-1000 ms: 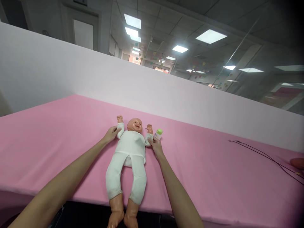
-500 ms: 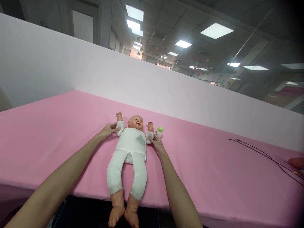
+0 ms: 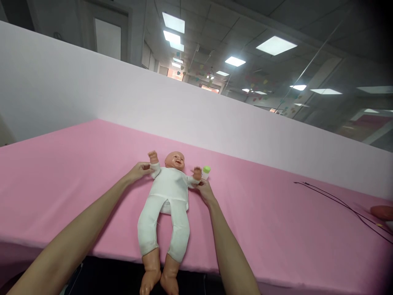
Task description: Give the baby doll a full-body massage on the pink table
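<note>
A baby doll (image 3: pixel 168 184) with a white cloth body lies on its back on the pink-covered table (image 3: pixel 260 213), its bare feet hanging past the front edge. My left hand (image 3: pixel 139 171) is closed on the doll's arm at the left of the picture, near the white cuff. On the other side my right hand (image 3: pixel 205 190) grips the doll's other arm from below, with its fingertips partly hidden behind the sleeve. Just beyond that hand stands a small white bottle (image 3: pixel 205 173) with a green cap, partly covered by the doll's hand.
A white partition wall (image 3: pixel 199 119) runs along the table's far side. Thin black cables (image 3: pixel 337 200) lie on the cloth at the right, next to a brownish-orange object (image 3: pixel 382 213) at the picture's edge.
The doll's arm in my right hand has turned inward and come down toward me, its palm now lower. The arm in my left hand has shifted slightly outward.
</note>
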The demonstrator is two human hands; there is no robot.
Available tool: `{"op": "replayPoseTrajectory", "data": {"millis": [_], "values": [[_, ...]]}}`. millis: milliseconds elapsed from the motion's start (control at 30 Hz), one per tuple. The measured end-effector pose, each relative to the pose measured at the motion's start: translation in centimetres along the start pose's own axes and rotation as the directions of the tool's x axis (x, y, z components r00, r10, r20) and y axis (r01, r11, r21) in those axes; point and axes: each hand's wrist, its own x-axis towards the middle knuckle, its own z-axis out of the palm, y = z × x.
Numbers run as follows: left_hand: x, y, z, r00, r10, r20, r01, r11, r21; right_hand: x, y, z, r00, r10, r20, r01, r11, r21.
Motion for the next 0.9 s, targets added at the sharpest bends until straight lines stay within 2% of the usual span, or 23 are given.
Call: {"op": "replayPoseTrajectory", "data": {"millis": [67, 133, 267, 367, 467, 567, 633, 700, 767, 900], "values": [[0.5, -0.2, 1.1, 0.999, 0.017, -0.043, -0.017, 1.0, 0.003, 0.4, 0.1, 0.7, 0.998, 0.001, -0.064, -0.001, 1.0, -0.001], [1.3, -0.9, 2.1, 0.994, -0.004, -0.106, 0.008, 0.999, 0.042, 0.9, 0.3, 1.4, 0.991, 0.005, -0.133, -0.015, 0.997, -0.078], [3.0, -2.7, 3.1, 0.959, -0.124, -0.255, 0.179, 0.963, 0.204, 2.0, 0.8, 2.4, 0.976, 0.037, -0.216, -0.094, 0.961, -0.26], [3.4, -3.0, 2.9, 0.942, -0.166, -0.291, 0.238, 0.943, 0.234, 2.4, 1.1, 2.4, 0.972, 0.077, -0.223, -0.134, 0.959, -0.25], [2.6, -2.4, 2.0, 0.965, -0.16, -0.208, 0.187, 0.975, 0.118, 2.1, 1.0, 1.7, 0.977, 0.097, -0.189, -0.12, 0.986, -0.116], [1.2, -1.6, 0.4, 0.994, -0.104, -0.031, 0.102, 0.993, -0.065, 1.2, 0.7, 0.7, 0.992, 0.096, -0.082, -0.089, 0.992, 0.091], [0.5, -1.4, -0.8, 0.992, -0.09, 0.089, 0.099, 0.989, -0.106, 0.7, 0.5, 0.1, 0.996, 0.09, -0.005, -0.088, 0.981, 0.171], [0.2, -1.5, -1.6, 0.979, -0.089, 0.185, 0.104, 0.992, -0.073, 0.4, 0.5, -0.4, 0.996, 0.082, 0.028, -0.085, 0.982, 0.168], [0.2, -1.6, -2.1, 0.968, -0.085, 0.234, 0.09, 0.996, -0.01, 0.3, 0.7, -0.7, 0.996, 0.069, 0.05, -0.074, 0.992, 0.104], [0.2, -1.4, -2.0, 0.972, -0.079, 0.223, 0.071, 0.996, 0.045, 0.3, 0.9, -0.8, 0.993, 0.032, 0.116, -0.03, 0.999, -0.017]]}}
